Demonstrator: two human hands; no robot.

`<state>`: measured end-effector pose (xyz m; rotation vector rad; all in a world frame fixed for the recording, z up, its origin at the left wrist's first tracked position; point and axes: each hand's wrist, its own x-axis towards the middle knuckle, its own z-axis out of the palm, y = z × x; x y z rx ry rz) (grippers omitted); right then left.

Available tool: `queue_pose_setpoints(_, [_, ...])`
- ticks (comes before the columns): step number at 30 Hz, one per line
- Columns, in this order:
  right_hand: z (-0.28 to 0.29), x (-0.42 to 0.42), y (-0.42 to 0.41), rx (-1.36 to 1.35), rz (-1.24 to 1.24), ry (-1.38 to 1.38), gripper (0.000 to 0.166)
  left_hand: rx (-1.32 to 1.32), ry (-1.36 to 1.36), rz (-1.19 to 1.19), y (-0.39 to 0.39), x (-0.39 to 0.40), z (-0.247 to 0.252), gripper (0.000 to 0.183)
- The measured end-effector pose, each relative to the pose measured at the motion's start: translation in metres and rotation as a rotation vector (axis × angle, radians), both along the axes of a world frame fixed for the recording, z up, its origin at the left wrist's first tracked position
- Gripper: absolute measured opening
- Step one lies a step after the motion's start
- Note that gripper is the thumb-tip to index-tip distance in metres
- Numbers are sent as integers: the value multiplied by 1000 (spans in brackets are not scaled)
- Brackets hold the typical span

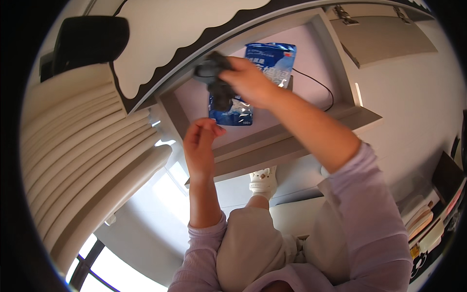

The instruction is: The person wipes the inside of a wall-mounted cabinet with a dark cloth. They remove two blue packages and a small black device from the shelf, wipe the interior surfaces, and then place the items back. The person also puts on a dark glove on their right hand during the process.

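My right hand (251, 82) grips a dark grey and black object (219, 85), blurred by motion, above an open drawer (255, 140). What the object is, I cannot tell. Beneath it lies a glossy blue printed pouch (271, 54) bearing writing. More blue packaging (233, 118) shows lower left; my right hand and the dark object hide whether the two are joined. My left hand (200, 142) hovers by the drawer's front left, thumb and fingers drawn together near that packaging's lower corner. Whether something sits between those fingertips is unclear.
A thin black cable (324, 85) curves along the drawer's right side. Beyond the drawer runs a tabletop edge with dark scalloped trim (189, 54). A ribbed cream upholstered piece (87, 146) stands at left, and a hinged panel (386, 40) hangs at upper right. My shoe (263, 179) is below.
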<state>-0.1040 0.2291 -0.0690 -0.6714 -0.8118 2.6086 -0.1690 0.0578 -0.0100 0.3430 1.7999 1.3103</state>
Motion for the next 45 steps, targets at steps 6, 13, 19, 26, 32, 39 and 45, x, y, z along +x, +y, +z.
queue_pose_setpoints(6, [-5,81,2,-761,119,287,35,426,-731,183,27,4,-22,63])
queue_pose_setpoints(13, [0,97,-6,-149,16,159,36,259,-607,-1,29,18,-16,45])
queue_pose_setpoints(19, [18,100,7,-143,94,-250,41,211,-374,371,-3,-6,-24,33])
queue_pose_setpoints(26, [26,164,20,-80,96,-255,41,121,295,667,-17,-77,-42,34])
queue_pose_setpoints(32, [26,203,11,-55,36,-279,34,-273,1079,631,17,-138,-90,46])
queue_pose_setpoints(39, [34,223,17,45,-1,-266,34,-705,1463,252,24,-171,-104,44])
queue_pose_setpoints(45, [29,231,17,48,8,-243,33,-842,1452,201,49,-182,-114,39])
